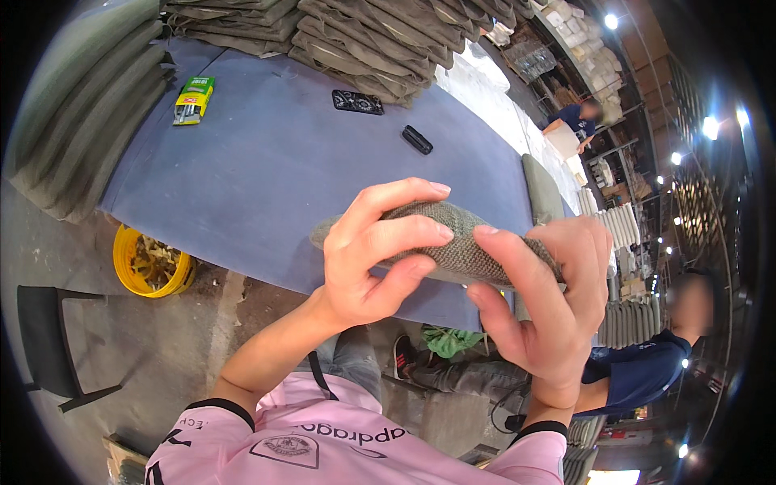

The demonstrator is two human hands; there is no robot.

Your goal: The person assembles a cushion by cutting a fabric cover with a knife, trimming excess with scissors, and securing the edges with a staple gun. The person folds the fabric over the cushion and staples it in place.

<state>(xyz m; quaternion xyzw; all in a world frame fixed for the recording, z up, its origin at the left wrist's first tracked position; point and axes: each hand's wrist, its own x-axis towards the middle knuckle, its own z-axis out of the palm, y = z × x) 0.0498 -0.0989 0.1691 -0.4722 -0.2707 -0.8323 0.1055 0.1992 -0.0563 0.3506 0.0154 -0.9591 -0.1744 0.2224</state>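
A grey-green woven fabric cushion [457,234] is held up in front of me above the near edge of the table, seen nearly edge-on. My left hand [364,250] grips its left part, fingers over the top and thumb below. My right hand [554,295] pinches the right part, with forefinger on top and thumb under it. The two thumbs point toward each other, a short gap apart. Much of the cushion's underside is hidden behind my fingers.
On the blue-grey table [267,162] lie a yellow-green packet [194,101], a dark phone [357,102] and a small black case [417,140]. Stacked grey covers [364,48] line its back. A yellow bucket [149,263] and black chair [52,343] stand left; a co-worker [647,368] is at right.
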